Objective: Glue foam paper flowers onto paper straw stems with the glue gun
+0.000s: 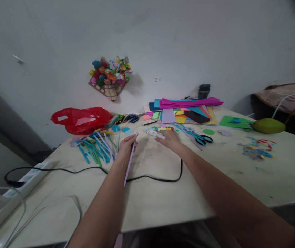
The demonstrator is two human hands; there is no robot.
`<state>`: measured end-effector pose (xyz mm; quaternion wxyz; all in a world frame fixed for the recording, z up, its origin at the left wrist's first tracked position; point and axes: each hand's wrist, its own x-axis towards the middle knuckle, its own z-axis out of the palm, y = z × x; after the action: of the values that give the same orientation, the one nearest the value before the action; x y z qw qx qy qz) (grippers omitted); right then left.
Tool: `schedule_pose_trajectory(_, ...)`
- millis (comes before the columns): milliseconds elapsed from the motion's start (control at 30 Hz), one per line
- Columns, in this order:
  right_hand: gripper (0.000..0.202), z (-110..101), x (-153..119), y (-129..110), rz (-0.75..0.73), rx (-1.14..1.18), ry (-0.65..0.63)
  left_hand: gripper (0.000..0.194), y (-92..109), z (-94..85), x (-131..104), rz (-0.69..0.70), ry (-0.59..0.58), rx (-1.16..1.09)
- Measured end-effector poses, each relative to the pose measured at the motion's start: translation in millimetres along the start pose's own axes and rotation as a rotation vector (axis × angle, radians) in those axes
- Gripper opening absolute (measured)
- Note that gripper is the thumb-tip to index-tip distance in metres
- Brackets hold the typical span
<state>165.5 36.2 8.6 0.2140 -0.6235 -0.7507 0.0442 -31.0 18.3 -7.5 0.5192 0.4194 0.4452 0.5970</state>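
Grip of the left hand is pinched on a lavender strip, near its top end; strip tilts, lower end slanting down along the inner side of the forearm, can't tell if that end touches the desk. Right hand's grip is closed around a white tool, looks like a glue gun, its far end sticking out toward the left hand; exact finger placement too small to tell. Hands apart, both over the middle of the desk. Black cord runs from the power strip at left, across the desk between the forearms, up to near the right wrist. Left of the left hand: spread of blue, green and lavender strips, red plastic bag behind them. Toward the wall, past the hands: stack of colored sheets with a magenta roll on top, dark cup behind. Right of the right hand: black-handled scissors, green disc, pale lavender cutout. Farther right: green sheet with a yellow-green fruit-like object at its right end, pile of colored scraps nearer the front. On the wall: paper-flower decoration, and "217" written to its right.
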Motion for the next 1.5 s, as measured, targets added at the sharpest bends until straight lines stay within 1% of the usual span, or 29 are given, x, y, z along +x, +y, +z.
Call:
schedule_pose_trajectory(67,0.030,0,5,4,0.046,0.129,0.025,0.049,0,1.5,-1,0.000,0.014,0.028)
schedule_pose_trajectory(100,0.029,1,8,7,0.069,0.210,0.013,0.049,1,2.4,-2,0.003,0.017,0.040)
schedule_pose_trajectory(200,0.026,3,12,13,0.120,0.565,-0.070,0.048,1,4.6,-5,0.019,0.015,0.073)
schedule_pose_trajectory(300,0.027,2,10,17,0.096,0.925,-0.165,0.046,1,5.2,-7,0.026,0.011,0.112)
schedule_pose_trajectory(367,0.028,0,8,19,0.076,1.060,-0.217,0.045,-1,4.8,-6,0.027,0.008,0.129)
schedule_pose_trajectory(433,0.029,-2,7,21,0.077,1.130,-0.244,0.045,-2,4.2,-5,0.031,0.011,0.138)
schedule_pose_trajectory(600,0.031,-2,8,26,0.083,1.188,-0.296,0.046,-4,3.4,-4,0.039,0.017,0.154)
schedule_pose_trajectory(800,0.033,-5,6,28,0.039,1.131,-0.383,0.044,-4,3.5,-4,0.034,-0.001,0.177)
schedule_pose_trajectory(1033,0.038,-13,1,22,0.041,1.044,-0.386,0.044,-7,2.3,-3,0.045,-0.002,0.183)
schedule_pose_trajectory(1367,0.040,-9,3,25,0.007,1.053,-0.413,0.042,-6,3.5,-4,0.025,-0.012,0.191)
schedule_pose_trajectory(1500,0.040,-9,2,24,0.027,1.033,-0.405,0.044,-7,1.7,-3,0.028,-0.024,0.214)
